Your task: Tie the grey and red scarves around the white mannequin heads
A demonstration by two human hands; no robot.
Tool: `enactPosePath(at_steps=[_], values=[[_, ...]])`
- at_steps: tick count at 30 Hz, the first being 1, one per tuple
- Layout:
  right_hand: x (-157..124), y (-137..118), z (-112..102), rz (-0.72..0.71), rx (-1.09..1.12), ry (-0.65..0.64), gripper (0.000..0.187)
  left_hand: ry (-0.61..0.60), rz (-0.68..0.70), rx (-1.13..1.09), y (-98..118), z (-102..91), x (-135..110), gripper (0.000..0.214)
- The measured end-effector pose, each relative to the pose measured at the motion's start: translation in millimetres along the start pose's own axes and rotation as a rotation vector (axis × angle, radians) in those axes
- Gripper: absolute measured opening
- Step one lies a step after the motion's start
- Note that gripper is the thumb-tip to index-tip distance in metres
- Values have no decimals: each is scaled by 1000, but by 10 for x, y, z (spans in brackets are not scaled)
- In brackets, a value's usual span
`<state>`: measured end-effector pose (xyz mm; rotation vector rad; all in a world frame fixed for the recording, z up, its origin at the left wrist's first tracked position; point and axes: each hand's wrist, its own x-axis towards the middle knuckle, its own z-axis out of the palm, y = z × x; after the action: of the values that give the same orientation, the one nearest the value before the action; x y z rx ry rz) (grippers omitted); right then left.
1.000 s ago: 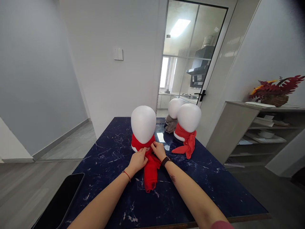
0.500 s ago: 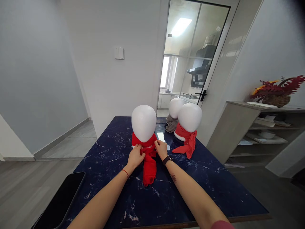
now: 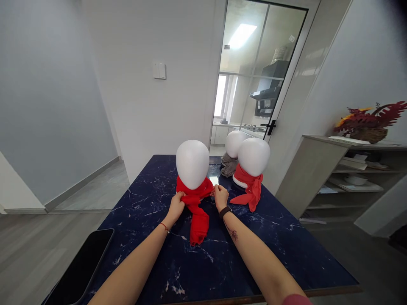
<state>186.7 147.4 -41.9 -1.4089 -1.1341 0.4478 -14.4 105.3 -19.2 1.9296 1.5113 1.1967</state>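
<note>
A white, featureless mannequin head (image 3: 192, 164) stands upright on the dark blue marbled table (image 3: 140, 195). Around its neck goes a red scarf (image 3: 199, 224), one end hanging down the front onto the tabletop. With its fingers closed, my left hand (image 3: 176, 207) pinches the scarf at the left side of the neck. My right hand (image 3: 221, 197) grips a stretch of the same scarf, pulled out to the right of the neck. The back of the neck is hidden.
Behind on the right stand two more mannequin heads, one with a lighter red scarf (image 3: 252, 190), the other with a grey-brown scarf (image 3: 229, 165). A black phone (image 3: 78, 267) lies at the table's left edge. Beyond are a glass door (image 3: 244, 84) and a shelf unit (image 3: 302, 178).
My hands have moved apart: the left slightly left, the right slightly right. The scarf at the neck is now drawn out further to the right.
</note>
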Motion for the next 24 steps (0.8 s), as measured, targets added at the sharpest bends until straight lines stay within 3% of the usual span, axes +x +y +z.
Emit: enactPosePath(at_steps=[8,12,17,24], values=[[-5,14,41,-12,48,-49,33,-80,-14,147,54,-69,-50,13],[21,37,28,13,63,-32,33,20,-64,135,36,-107,-59,12],[73,107,23,69,82,7,34,123,-82,0,-12,-110,-29,29],[98,138,45,132,118,60,33,239,-207,-285,-130,14,54,21]])
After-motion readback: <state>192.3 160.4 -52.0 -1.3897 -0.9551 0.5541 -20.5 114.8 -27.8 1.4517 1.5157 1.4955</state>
